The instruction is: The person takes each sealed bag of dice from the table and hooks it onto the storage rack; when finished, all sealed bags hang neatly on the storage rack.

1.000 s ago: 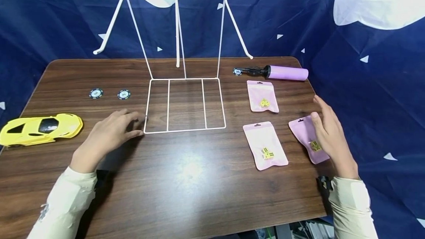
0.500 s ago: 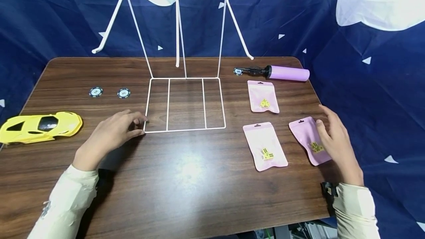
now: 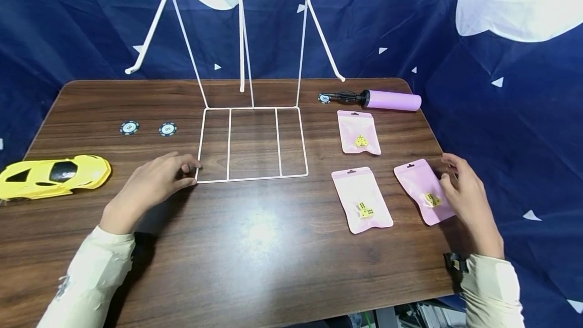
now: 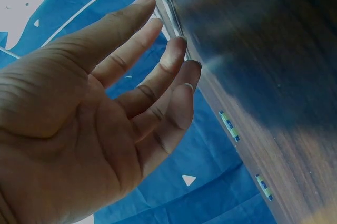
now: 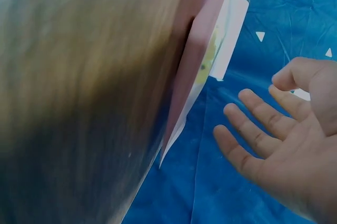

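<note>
My left hand (image 3: 157, 186) is at the near left corner of a white wire rack (image 3: 252, 180), its fingertips right at the side wire. In the left wrist view the fingers (image 4: 174, 55) are loosely bent, with nothing in the palm. At the table's right edge, my right hand (image 3: 469, 201) is beside a pink zip bag (image 3: 416, 178) with yellow dice in it, the wrist side overlapping the bag's corner in the head view. The right wrist view has the right fingers (image 5: 255, 139) relaxed and apart from the bag (image 5: 192, 71), holding nothing.
Two more pink bags of dice (image 3: 357, 125) (image 3: 355, 186) lie left of the right hand. Behind them is a purple hand pump (image 3: 393, 100), its black end by a poker chip (image 3: 324, 98). Two chips (image 3: 129, 127) (image 3: 168, 129) and a yellow toy car (image 3: 86, 172) lie on the left.
My right hand has shifted right and toward me, off the pink bag's middle, and its fingers have bent more. The left hand has stayed almost still by the rack.
</note>
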